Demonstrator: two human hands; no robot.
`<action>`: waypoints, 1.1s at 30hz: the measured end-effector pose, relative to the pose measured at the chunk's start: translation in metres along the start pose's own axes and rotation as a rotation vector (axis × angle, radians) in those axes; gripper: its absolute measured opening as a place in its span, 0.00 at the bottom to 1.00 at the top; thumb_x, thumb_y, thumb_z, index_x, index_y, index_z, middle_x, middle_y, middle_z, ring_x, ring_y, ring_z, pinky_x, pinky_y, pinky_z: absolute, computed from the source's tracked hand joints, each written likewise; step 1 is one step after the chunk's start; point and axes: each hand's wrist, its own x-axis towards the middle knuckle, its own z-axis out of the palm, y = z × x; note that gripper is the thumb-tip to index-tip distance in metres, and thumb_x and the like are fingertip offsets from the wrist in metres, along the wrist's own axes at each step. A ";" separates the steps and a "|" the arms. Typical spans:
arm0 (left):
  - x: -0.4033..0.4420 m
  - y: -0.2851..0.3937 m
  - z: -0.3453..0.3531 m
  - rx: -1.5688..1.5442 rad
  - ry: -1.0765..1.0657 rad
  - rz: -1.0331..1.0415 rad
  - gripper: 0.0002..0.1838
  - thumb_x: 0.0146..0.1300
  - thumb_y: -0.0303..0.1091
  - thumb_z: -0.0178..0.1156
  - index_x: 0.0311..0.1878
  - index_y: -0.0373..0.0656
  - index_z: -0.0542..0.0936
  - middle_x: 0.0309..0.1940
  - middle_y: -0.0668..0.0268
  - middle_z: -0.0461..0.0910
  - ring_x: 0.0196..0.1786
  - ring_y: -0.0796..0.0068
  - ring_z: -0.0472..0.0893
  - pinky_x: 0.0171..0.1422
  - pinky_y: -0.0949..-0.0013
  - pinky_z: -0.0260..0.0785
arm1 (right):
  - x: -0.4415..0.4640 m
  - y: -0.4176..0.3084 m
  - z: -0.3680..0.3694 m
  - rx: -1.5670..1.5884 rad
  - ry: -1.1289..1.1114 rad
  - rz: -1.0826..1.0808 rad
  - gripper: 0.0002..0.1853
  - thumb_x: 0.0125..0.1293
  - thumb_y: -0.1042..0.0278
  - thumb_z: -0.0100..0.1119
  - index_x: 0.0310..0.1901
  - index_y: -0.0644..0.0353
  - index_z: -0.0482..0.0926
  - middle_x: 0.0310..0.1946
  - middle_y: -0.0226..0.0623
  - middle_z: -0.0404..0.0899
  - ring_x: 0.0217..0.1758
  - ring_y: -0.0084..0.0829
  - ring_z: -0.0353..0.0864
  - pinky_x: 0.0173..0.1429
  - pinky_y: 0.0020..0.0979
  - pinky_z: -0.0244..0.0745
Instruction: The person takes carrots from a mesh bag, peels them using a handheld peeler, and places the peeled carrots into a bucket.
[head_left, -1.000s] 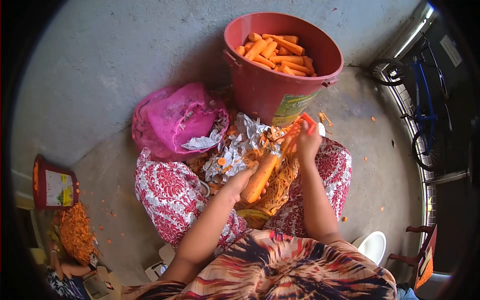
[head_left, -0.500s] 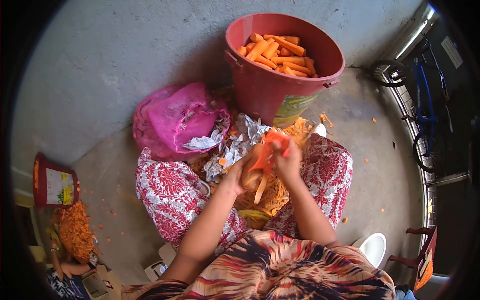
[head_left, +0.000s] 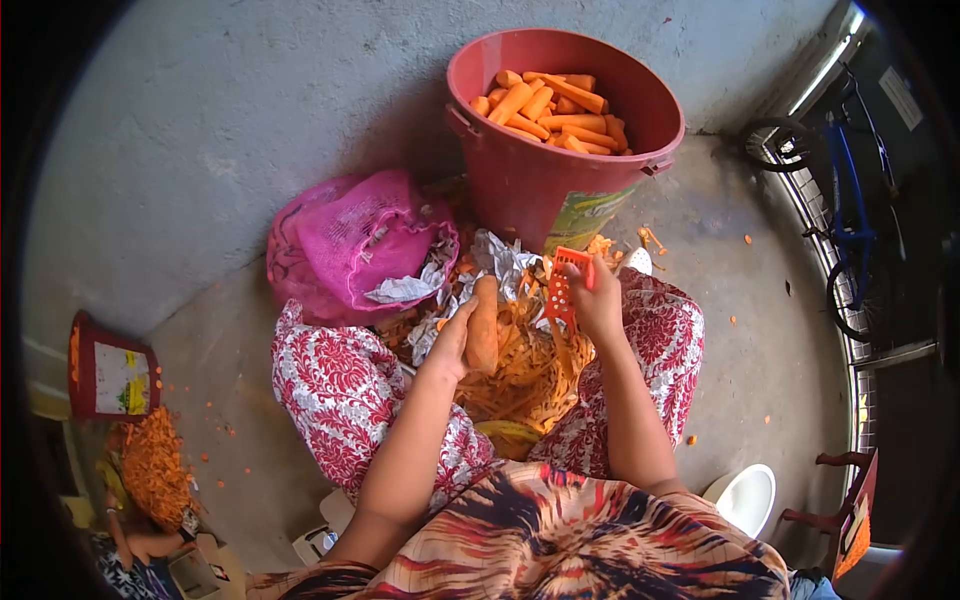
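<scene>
Head view shows the left hand [head_left: 450,345] with fingers curled round one carrot [head_left: 483,325] over the peels [head_left: 525,390]. The right hand [head_left: 602,305] grips an orange peeler [head_left: 562,285]. Lots of carrots look done in the red tub [head_left: 520,185]. How many are left, I can't tell. Knees [head_left: 335,385] and tub make edges; between the hands is open room.

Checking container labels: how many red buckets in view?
2. The large bucket stands near the wall, carrots inside; the small bucket is at far left, beside a heap of orange shreds. More may be hidden beyond the dark edges.
</scene>
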 end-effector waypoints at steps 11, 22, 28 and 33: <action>-0.019 0.002 0.023 0.090 -0.076 0.147 0.22 0.57 0.47 0.53 0.50 0.43 0.68 0.39 0.67 0.73 0.41 0.74 0.74 0.44 0.70 0.69 | -0.015 -0.018 0.029 0.590 -0.004 0.042 0.06 0.59 0.70 0.51 0.34 0.62 0.71 0.22 0.25 0.71 0.24 0.15 0.67 0.28 0.21 0.65; -0.023 0.008 0.026 0.045 -0.052 0.132 0.26 0.53 0.51 0.56 0.50 0.46 0.68 0.38 0.69 0.73 0.39 0.76 0.74 0.44 0.71 0.68 | -0.020 -0.011 0.023 -0.024 0.052 -0.203 0.08 0.58 0.67 0.53 0.30 0.63 0.69 0.18 0.30 0.70 0.20 0.18 0.66 0.26 0.24 0.64; -0.007 -0.001 0.013 -0.031 0.040 0.138 0.23 0.53 0.50 0.56 0.48 0.47 0.69 0.34 0.69 0.73 0.37 0.75 0.74 0.42 0.70 0.68 | -0.008 -0.007 0.023 0.272 0.002 -0.029 0.07 0.57 0.68 0.52 0.33 0.63 0.71 0.20 0.39 0.73 0.20 0.29 0.71 0.28 0.28 0.66; 0.000 0.002 -0.001 -0.134 0.101 0.117 0.18 0.54 0.45 0.53 0.45 0.47 0.69 0.31 0.68 0.73 0.35 0.73 0.74 0.41 0.69 0.69 | 0.011 0.050 0.030 -0.142 -0.166 0.004 0.11 0.52 0.63 0.56 0.32 0.63 0.74 0.24 0.42 0.76 0.29 0.36 0.76 0.34 0.33 0.69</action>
